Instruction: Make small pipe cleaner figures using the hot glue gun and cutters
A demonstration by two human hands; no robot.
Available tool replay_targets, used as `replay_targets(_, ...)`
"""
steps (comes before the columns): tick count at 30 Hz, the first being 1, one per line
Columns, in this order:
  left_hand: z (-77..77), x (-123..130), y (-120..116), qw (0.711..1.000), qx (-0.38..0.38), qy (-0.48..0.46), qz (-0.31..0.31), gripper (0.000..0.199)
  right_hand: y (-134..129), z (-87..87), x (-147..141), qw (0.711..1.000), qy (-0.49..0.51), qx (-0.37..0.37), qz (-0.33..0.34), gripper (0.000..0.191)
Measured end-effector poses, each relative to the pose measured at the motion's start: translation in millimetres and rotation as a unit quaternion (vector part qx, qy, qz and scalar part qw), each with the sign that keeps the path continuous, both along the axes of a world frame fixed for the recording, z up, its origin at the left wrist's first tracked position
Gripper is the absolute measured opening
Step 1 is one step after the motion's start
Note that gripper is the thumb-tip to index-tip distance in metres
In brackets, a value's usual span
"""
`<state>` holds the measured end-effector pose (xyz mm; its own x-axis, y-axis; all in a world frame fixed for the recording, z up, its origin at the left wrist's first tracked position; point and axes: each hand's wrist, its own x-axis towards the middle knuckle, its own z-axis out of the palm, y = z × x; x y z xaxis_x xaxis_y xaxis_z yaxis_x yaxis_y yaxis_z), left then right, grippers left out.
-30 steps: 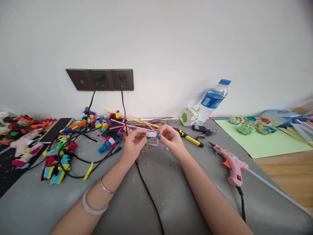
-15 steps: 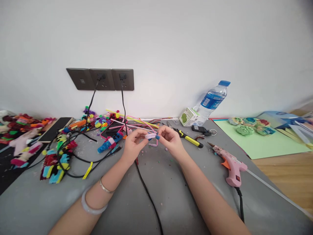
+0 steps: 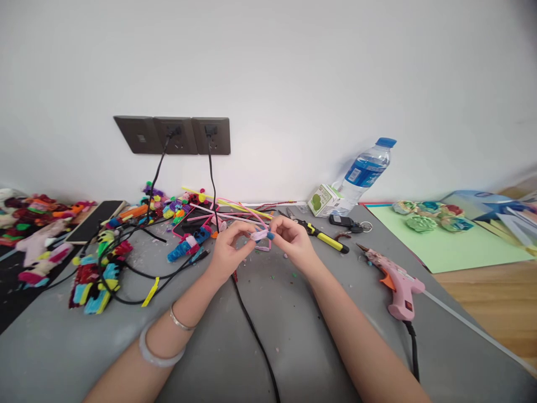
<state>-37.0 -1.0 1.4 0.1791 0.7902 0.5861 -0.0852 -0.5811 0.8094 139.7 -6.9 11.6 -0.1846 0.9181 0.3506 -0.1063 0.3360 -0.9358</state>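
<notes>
Between the fingertips of both hands is a small coiled piece of pale pink pipe cleaner (image 3: 259, 235), held above the middle of the grey table. My left hand (image 3: 230, 246) pinches its left end with thumb and forefinger. On the other side, my right hand (image 3: 292, 240) is closed on its right end. A long pink strand (image 3: 241, 205) rises from near the fingers and runs back to the left. Just beneath the hands lies a short bent pink piece (image 3: 263, 248). How the strands join is partly hidden by the fingers.
A pink glue gun (image 3: 396, 280) lies at right, near yellow-handled pliers (image 3: 329, 239) and keys (image 3: 350, 224). A water bottle (image 3: 364, 173) leans on the wall. Black cables (image 3: 251, 324) cross the table. Pipe-cleaner figures (image 3: 98, 274) crowd the left; green paper (image 3: 444, 240) lies at right.
The pink coil has turned slightly between the fingertips, and its left end has shifted a little. Both arms stay almost where they were.
</notes>
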Motion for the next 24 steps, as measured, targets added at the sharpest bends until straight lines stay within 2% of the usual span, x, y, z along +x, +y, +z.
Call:
replay_targets(9, -1.4, 2.8, -0.7, 0.998, -0.047, -0.031, 0.015, 0.01, -0.6, 4.6, -1.4, 0.999, 0.024, -0.025, 0.015, 0.035)
replay_targets(17, -0.4, 5.2, -1.3, 0.997, -0.077, -0.018, 0.023, 0.012, -1.0, 5.8, 0.2, 1.0, 0.015, -0.02, -0.012, 0.032)
replay_targets(24, -2.1, 5.9, -1.3, 0.994, -0.108, -0.034, -0.004, 0.014, -0.3, 3.3, 0.7, 0.999, 0.004, -0.038, 0.005, 0.032)
